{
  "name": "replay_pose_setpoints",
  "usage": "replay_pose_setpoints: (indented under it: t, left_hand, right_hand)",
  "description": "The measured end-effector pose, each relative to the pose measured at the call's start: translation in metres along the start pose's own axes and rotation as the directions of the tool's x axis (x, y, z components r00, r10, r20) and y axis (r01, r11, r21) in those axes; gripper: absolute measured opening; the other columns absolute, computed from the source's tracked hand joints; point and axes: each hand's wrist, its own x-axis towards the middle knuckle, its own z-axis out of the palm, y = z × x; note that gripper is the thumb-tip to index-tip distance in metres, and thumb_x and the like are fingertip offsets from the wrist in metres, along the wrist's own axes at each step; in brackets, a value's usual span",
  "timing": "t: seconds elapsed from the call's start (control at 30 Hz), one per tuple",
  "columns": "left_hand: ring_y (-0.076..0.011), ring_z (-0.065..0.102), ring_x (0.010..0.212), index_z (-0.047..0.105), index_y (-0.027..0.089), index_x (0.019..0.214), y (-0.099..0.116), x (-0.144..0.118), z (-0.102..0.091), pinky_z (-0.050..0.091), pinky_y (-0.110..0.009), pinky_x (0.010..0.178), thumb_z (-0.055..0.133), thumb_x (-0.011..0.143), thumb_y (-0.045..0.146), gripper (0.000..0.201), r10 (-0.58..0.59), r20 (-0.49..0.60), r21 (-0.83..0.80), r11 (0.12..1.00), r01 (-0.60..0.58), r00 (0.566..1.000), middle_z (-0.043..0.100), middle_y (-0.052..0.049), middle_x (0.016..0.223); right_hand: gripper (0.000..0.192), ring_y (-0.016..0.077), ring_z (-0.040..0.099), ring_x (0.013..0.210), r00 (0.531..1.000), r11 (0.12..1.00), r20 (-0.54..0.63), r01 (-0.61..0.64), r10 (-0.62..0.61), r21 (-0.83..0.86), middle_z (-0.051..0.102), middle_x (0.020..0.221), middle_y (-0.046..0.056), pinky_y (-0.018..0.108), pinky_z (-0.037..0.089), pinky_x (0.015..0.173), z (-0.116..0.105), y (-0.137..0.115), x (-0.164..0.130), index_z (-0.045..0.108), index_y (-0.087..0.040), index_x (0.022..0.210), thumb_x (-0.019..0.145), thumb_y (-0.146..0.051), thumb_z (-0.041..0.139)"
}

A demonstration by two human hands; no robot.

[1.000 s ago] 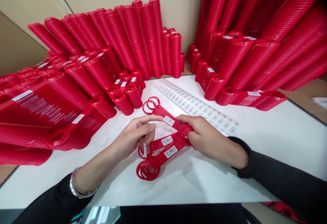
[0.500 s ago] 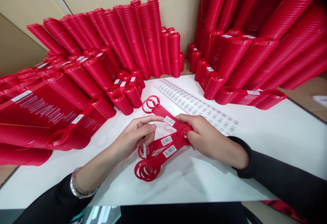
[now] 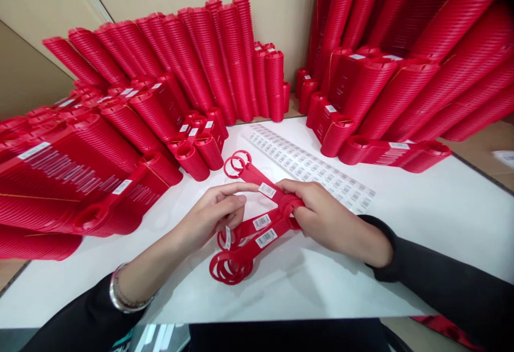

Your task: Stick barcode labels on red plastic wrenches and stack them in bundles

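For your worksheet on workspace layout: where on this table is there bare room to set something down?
Bare table lies right of the label sheet, and nearer, below both hands. The left side is crowded with red stacks; more line the back.

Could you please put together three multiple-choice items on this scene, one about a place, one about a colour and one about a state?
1. Where does the sheet of barcode labels lie?
A. On the white table, beyond the hands
B. On top of the stacks at the left
C. Under the left wrist

2. What colour are the plastic pieces between the hands?
A. Blue
B. Red
C. White

3. How does the right hand stand to those pieces?
A. It lies flat on the table, apart from them
B. It is closed on the ends where they come together
C. It is lifted high above them

Answers:
1 A: the sheet lies flat on the table between the red stacks.
2 B: they are red, like the stacks.
3 B: its fingers wrap those ends, while the left hand touches the fanned pieces.
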Motion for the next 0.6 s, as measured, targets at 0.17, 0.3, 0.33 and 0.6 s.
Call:
replay_pose_setpoints:
  t: [0.17,0.3,0.33,0.6]
  left_hand:
    - [-0.0052,0.028,0.040,0.063,0.015,0.116,0.0012,0.0005,0.0015,0.020,-0.020,0.043,0.056,0.086,0.028,0.034,0.014,-0.004,-0.006,1.000,-0.014,1.000,0.041,0.008,0.044]
    - [-0.0051,0.028,0.040,0.064,0.015,0.115,0.0025,-0.0008,0.0026,0.020,-0.020,0.042,0.054,0.086,0.027,0.032,0.019,-0.020,0.017,1.000,-0.019,1.000,0.041,0.008,0.044]
    - [-0.0053,0.028,0.040,0.063,0.016,0.115,0.0027,-0.0012,0.0027,0.020,-0.020,0.042,0.053,0.086,0.028,0.033,0.012,-0.028,0.040,0.999,-0.011,1.000,0.041,0.008,0.044]
    - [-0.0074,0.035,0.045,0.061,0.017,0.117,0.0033,-0.0035,0.0043,0.025,-0.019,0.043,0.049,0.088,0.031,0.034,0.020,-0.079,0.225,0.974,-0.002,0.997,0.043,0.006,0.049]
  right_hand:
    - [0.041,0.0168,0.062,0.076,1.000,1.000,0.010,-0.002,0.002,-0.002,0.068,0.086,0.001,0.024,0.043,0.066,-0.0003,-0.0003,0.0002,0.062,-0.019,0.091,0.066,0.001,0.037]
    - [0.040,0.0165,0.063,0.076,1.000,1.000,0.011,-0.004,0.004,-0.011,0.068,0.086,0.001,0.024,0.043,0.066,0.0000,-0.0006,0.0006,0.062,-0.019,0.090,0.066,0.001,0.037]
    - [0.040,0.0165,0.063,0.076,1.000,1.000,0.011,-0.004,0.005,-0.018,0.068,0.086,0.001,0.025,0.043,0.067,0.0000,-0.0006,0.0006,0.061,-0.019,0.090,0.066,0.001,0.037]
    - [0.036,0.0154,0.060,0.072,1.000,0.999,0.017,-0.008,0.008,-0.045,0.067,0.081,0.000,0.024,0.041,0.063,0.0007,-0.0008,0.0004,0.060,-0.019,0.086,0.066,0.000,0.037]
